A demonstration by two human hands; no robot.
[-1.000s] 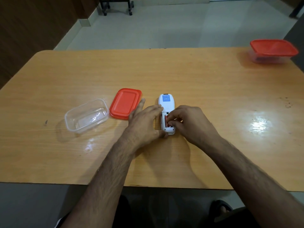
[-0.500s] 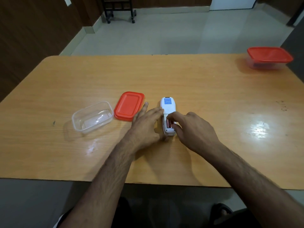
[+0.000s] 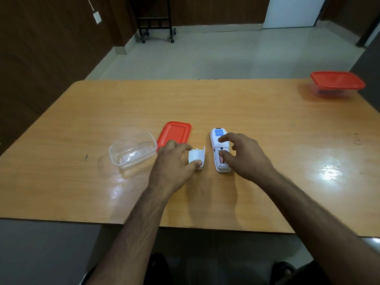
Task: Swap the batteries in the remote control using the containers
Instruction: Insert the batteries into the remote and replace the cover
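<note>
A white remote control [image 3: 218, 140] lies face down on the wooden table [image 3: 246, 120], its battery bay open with red batteries [image 3: 221, 159] showing. My right hand [image 3: 244, 155] rests over the remote, index finger on its upper back and thumb at the batteries. My left hand [image 3: 174, 161] pinches the white battery cover [image 3: 197, 156] just left of the remote. An open clear container [image 3: 132, 152] sits to the left, its red lid [image 3: 174, 133] lying beside it.
A second clear container with a red lid on [image 3: 337, 84] stands at the table's far right corner. A black wheeled rack [image 3: 156, 19] stands on the floor beyond the table. The table's near edge runs close below my forearms.
The battery cover has come off the remote and my left hand has carried it a little to the left. My right hand's fingers have spread over the remote.
</note>
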